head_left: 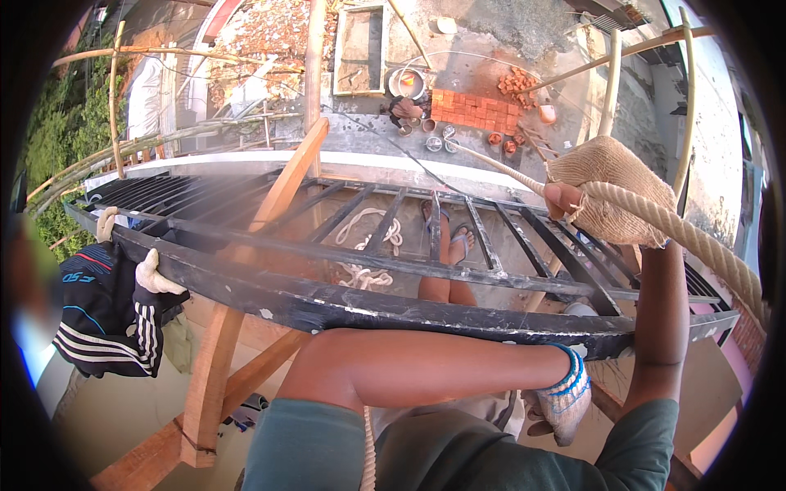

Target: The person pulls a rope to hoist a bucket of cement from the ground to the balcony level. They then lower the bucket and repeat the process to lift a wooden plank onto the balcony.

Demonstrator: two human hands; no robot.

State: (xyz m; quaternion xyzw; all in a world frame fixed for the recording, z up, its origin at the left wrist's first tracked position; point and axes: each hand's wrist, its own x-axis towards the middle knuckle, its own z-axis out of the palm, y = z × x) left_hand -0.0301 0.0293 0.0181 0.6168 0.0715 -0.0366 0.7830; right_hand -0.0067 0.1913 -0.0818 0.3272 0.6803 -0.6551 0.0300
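Note:
My right hand (pixel 565 199) is raised at the right, closed round a thick pale rope (pixel 688 219). A piece of burlap (pixel 610 176) covers much of the hand, though bare fingers show at its left edge. From there the rope drops toward the ground below and also runs off to the right. My left forearm crosses in front of me, touching or close to a black metal railing (pixel 458 323). My left hand (pixel 563 409) wears a white knit glove with a blue-striped cuff. Its fingers curl below the railing, and what they hold is hidden. Another rope hangs under my left arm.
A co-worker's white-gloved hand (pixel 157 276) rests on the railing at left, beside a dark striped sleeve. Wooden beams (pixel 286 180) cross the railing. Two legs in sandals (pixel 460 244) and coiled rope (pixel 372 233) show through the bars. Far below are stacked bricks (pixel 475 110) and a crouching person.

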